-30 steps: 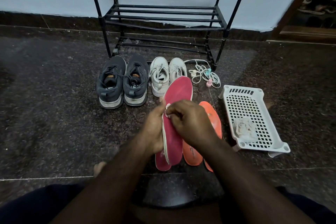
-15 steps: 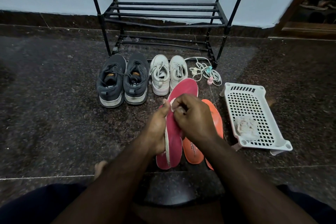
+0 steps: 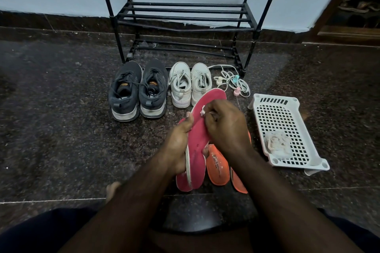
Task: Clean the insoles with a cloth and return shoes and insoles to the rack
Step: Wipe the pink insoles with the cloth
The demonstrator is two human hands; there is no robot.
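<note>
My left hand point(image 3: 178, 144) grips a flat pink foam insole point(image 3: 202, 129) by its edge; my right hand point(image 3: 226, 127) pinches a small white cloth point(image 3: 202, 111) against it. A second pink insole and two orange insoles point(image 3: 218, 167) lie beneath. Farther: two dark knit sneakers point(image 3: 137, 90), two white shoes point(image 3: 190, 84), a black metal rack point(image 3: 185, 16). Right, a perforated white plastic basket point(image 3: 287, 129) holds a crumpled rag point(image 3: 277, 142).

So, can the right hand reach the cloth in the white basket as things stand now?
Probably yes: the cloth lies uncovered in the basket beside the right hand, but that hand pinches a small white wad against the pink insole.
</note>
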